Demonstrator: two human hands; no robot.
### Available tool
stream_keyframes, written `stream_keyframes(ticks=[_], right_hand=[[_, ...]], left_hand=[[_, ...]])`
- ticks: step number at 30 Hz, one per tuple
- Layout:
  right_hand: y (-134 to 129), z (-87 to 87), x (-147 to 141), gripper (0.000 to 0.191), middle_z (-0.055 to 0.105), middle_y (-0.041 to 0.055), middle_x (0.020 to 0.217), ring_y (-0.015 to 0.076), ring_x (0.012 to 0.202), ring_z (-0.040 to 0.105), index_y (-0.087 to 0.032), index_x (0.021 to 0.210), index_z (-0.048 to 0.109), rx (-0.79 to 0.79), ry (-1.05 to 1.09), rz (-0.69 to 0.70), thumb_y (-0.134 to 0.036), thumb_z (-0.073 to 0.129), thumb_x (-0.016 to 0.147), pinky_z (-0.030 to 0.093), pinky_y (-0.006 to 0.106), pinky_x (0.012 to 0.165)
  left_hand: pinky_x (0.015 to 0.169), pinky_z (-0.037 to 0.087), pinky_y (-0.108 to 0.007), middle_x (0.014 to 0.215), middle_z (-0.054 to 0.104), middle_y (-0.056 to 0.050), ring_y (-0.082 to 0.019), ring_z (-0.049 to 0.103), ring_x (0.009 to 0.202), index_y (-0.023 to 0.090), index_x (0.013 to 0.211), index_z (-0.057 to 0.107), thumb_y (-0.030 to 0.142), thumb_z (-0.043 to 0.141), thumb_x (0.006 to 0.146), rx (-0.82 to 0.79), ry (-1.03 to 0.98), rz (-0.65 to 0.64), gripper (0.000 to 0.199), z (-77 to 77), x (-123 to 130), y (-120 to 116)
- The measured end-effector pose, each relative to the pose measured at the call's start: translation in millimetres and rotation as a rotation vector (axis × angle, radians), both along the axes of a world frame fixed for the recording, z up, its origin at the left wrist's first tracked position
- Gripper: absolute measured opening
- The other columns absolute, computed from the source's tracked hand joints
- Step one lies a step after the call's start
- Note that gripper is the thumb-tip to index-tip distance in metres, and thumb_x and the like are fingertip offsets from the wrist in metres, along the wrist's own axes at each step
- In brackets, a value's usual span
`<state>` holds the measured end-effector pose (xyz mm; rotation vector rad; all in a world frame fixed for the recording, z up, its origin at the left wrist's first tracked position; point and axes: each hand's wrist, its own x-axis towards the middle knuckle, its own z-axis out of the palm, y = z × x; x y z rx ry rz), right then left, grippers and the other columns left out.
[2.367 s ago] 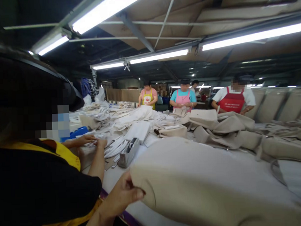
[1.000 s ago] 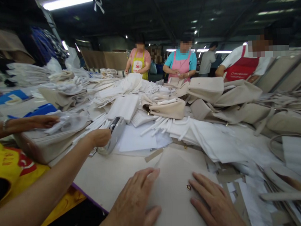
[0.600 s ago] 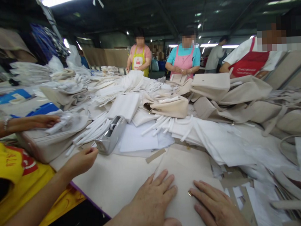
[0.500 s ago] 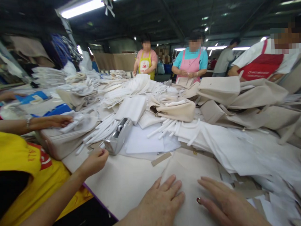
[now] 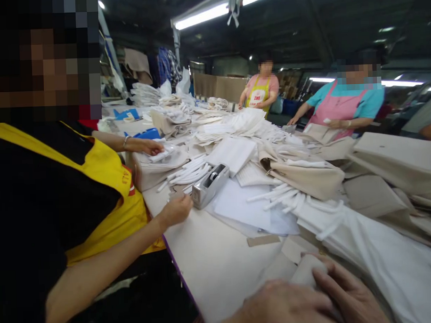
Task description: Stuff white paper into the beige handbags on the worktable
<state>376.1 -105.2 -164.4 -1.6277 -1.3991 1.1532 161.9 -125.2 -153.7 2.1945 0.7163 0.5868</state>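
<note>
At the near right edge of the worktable, a pale sheet rolled into a tube (image 5: 310, 270) is in my hands. My right hand (image 5: 352, 288) is curled around the roll, its thumb and fingers pressing the upper end. My left hand (image 5: 286, 302) lies across the lower part of the roll; it is blurred and its fingertips are hidden. Just beyond the roll lies a beige panel (image 5: 298, 248), with a small brown-grey strip (image 5: 263, 240) to its left.
A grey tape dispenser (image 5: 211, 185) stands beside white sheets (image 5: 241, 205) and white foam sticks (image 5: 189, 172). A beige handbag (image 5: 304, 177) lies behind. At left, a co-worker's hand (image 5: 176, 210) is close to the dispenser. Other people stand across the piled table.
Both hands lay spread flat on a pale sheet; now they close around it in a roll. The view has turned left, bringing the neighbouring co-worker further into sight.
</note>
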Motion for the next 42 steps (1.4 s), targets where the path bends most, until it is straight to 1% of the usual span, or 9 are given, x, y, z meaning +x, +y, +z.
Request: stream_keyframes(ticks=[3,8,11,17,25,29,36,39,42], right_hand=[[-1,0.7,0,0.046,0.061,-0.0005,0.121,0.027,0.11,0.055,-0.027,0.107,0.062,-0.07,0.069,-0.025,-0.055,0.063,0.07,0.053,0.027,0.079],[2,11.8,-3,0.029,0.057,0.0006,0.126,0.0246,0.118,0.049,-0.024,0.086,0.065,0.082,0.038,-0.014,-0.05,0.06,0.075,0.044,0.025,0.092],[7,25.4,-8,0.029,0.061,0.0027,0.118,0.024,0.113,0.051,-0.022,0.079,0.062,0.133,-0.05,0.059,-0.05,0.056,0.078,0.041,0.026,0.094],[35,36.4,-30,0.029,0.058,-0.0027,0.066,0.0162,0.066,0.055,-0.022,0.069,0.047,0.251,-0.498,0.229,-0.046,0.043,0.086,0.041,0.023,0.06],[31,-17.3,-70,0.018,0.064,0.0031,0.071,0.0169,0.068,0.059,-0.02,0.078,0.052,0.218,-0.819,0.2,-0.028,0.04,0.088,0.035,0.024,0.059],[28,-25.4,-75,0.021,0.064,0.0048,0.087,0.0178,0.082,0.059,-0.02,0.078,0.056,0.262,-0.865,0.194,-0.03,0.041,0.089,0.039,0.025,0.066],[32,-22.3,-70,0.027,0.067,0.0067,0.084,0.0218,0.077,0.064,-0.02,0.087,0.061,0.239,-0.97,0.228,-0.03,0.037,0.091,0.045,0.03,0.065],[34,-22.6,-71,0.029,0.068,0.0087,0.086,0.0231,0.078,0.065,-0.018,0.091,0.062,0.205,-0.984,0.241,-0.029,0.036,0.091,0.047,0.032,0.065],[37,-21.6,-69,0.028,0.069,0.0089,0.09,0.0222,0.081,0.065,-0.019,0.098,0.062,0.165,-0.972,0.248,-0.029,0.037,0.09,0.048,0.03,0.068]], left_hand=[[0.1,0.037,-0.04,0.133,0.049,-0.012,-0.03,0.049,0.116,0.019,0.133,0.043,0.05,0.064,0.07,-0.348,-0.023,0.308,0.073,11.9,-25,5],[0.099,0.039,-0.04,0.138,0.043,-0.01,-0.03,0.047,0.118,0.022,0.138,0.032,0.05,0.074,0.057,-0.807,-0.068,0.334,0.095,7.1,-51,2],[0.098,0.04,-0.04,0.133,0.049,-0.009,-0.03,0.049,0.116,0.023,0.135,0.038,0.038,0.075,0.056,-0.867,-0.078,0.316,0.088,5.1,-55,-6],[0.085,0.046,-0.036,0.112,0.062,-0.007,-0.024,0.058,0.098,0.019,0.13,0.042,0.02,0.052,0.072,-0.744,-0.236,0.2,0.059,6.7,-44,-6],[0.067,0.049,-0.031,0.095,0.066,-0.007,-0.022,0.064,0.08,0.018,0.128,0.04,0.011,0.049,0.064,-0.994,-0.24,0.213,0.065,-2.5,-41,2],[0.064,0.048,-0.029,0.089,0.067,-0.006,-0.021,0.065,0.076,0.016,0.129,0.035,0.029,0.054,0.073,-1.073,-0.208,0.288,0.06,-6.5,-40,5],[0.066,0.049,-0.034,0.082,0.067,-0.006,-0.023,0.065,0.075,0.015,0.133,0.027,0.047,0.046,0.082,-0.932,0.012,0.317,0.063,-24.4,-32,24],[0.078,0.047,-0.042,0.088,0.066,-0.009,-0.027,0.063,0.085,0.016,0.135,0.031,0.042,0.045,0.082,-0.462,0.347,0.336,0.062,-1.2,-24,33],[0.102,0.03,-0.049,0.131,0.048,-0.016,-0.032,0.044,0.121,0.016,0.134,0.039,0.035,0.052,0.078,0.069,0.53,0.366,0.061,26.5,-1,39]])
